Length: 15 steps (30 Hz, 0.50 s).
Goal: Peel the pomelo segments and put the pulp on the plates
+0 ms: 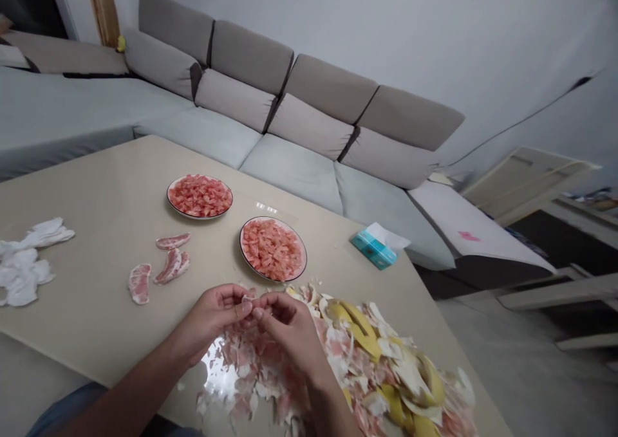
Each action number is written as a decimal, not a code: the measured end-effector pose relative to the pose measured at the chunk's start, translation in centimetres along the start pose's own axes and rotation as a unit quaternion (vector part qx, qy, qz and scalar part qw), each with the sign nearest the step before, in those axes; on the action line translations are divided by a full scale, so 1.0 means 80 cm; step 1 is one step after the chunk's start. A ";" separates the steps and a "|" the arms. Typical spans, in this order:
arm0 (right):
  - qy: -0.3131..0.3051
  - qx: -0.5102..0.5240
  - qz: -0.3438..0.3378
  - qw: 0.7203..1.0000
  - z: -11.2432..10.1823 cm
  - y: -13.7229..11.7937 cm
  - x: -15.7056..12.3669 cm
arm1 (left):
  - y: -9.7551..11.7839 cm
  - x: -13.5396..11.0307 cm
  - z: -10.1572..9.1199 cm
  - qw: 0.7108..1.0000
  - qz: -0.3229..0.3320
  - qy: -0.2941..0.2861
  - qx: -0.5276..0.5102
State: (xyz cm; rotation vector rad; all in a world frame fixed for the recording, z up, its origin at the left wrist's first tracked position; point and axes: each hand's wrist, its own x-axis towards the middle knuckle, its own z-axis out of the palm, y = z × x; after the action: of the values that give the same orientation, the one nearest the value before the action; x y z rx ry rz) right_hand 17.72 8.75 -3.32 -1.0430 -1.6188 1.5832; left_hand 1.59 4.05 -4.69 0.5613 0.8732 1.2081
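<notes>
My left hand (215, 315) and my right hand (284, 324) meet fingertip to fingertip above the table's near edge, pinching a small pale piece of pomelo (247, 300) between them. Both hands have their fingers closed on it. Under and right of them lies a heap of pink membrane scraps and yellow peel (367, 360). Just beyond the hands stands a plate of peeled pomelo flesh (273, 248). A second full plate (199, 195) sits further back left. Three unpeeled pink segments (159, 266) lie on the table to the left.
Crumpled white tissues (26, 260) lie at the table's left edge. A teal tissue pack (374, 249) rests near the far right edge of the beige table (96, 192). A grey sectional sofa (299, 121) runs behind the table.
</notes>
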 end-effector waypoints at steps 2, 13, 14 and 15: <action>-0.009 0.019 0.006 1.000 -0.002 0.003 0.002 | 0.001 0.000 0.000 1.000 -0.019 -0.010 -0.013; 0.002 -0.002 -0.031 1.000 0.005 0.000 -0.002 | 0.000 -0.001 -0.001 0.999 -0.017 -0.015 -0.046; 0.017 -0.020 -0.038 0.999 0.007 0.000 -0.003 | 0.000 -0.001 -0.001 0.999 -0.013 -0.013 -0.043; 0.029 -0.031 -0.042 0.998 0.008 0.000 -0.003 | 0.000 -0.001 0.000 0.999 -0.011 -0.012 -0.041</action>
State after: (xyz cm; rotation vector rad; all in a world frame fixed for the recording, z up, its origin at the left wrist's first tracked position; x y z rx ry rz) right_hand 17.31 8.25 -3.34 -1.0297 -1.6601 1.4435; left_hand 1.56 3.94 -4.69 0.4985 0.8036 1.2096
